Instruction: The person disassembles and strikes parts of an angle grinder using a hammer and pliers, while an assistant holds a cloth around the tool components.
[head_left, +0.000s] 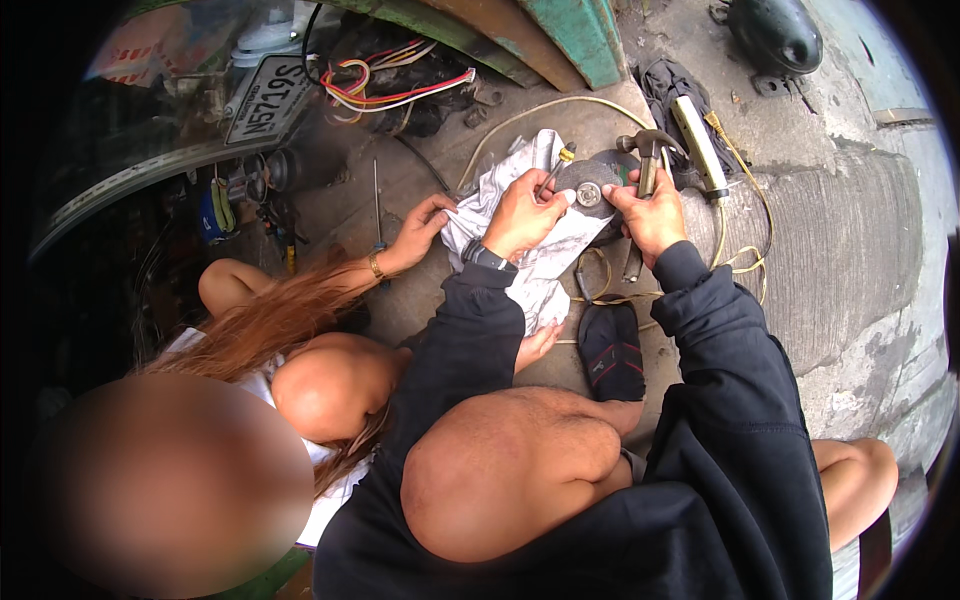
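Observation:
My left hand (520, 218) is closed around a thin rod-like tool with a yellow-and-dark end (567, 153), its exact kind unclear. Beside it, my right hand (652, 215) grips the handle of a claw hammer (648, 143), head pointing away from me. My right thumb lies at the edge of a dark round abrasive disc (605, 172) with a metal nut (588, 194) at its centre. Whatever the disc is mounted on is mostly hidden. A white patterned cloth (490, 212) spreads under and left of my left hand. Another person's hand (415, 235) holds that cloth's left edge.
A white power strip (698, 145) with a yellowish plug and cord (768, 210) lies to the right. Nearer me is a black sandal (612, 350). A screwdriver (377, 205) stands left, with loose coloured wires (390, 92) beyond. A black rounded metal part (775, 38) sits far right.

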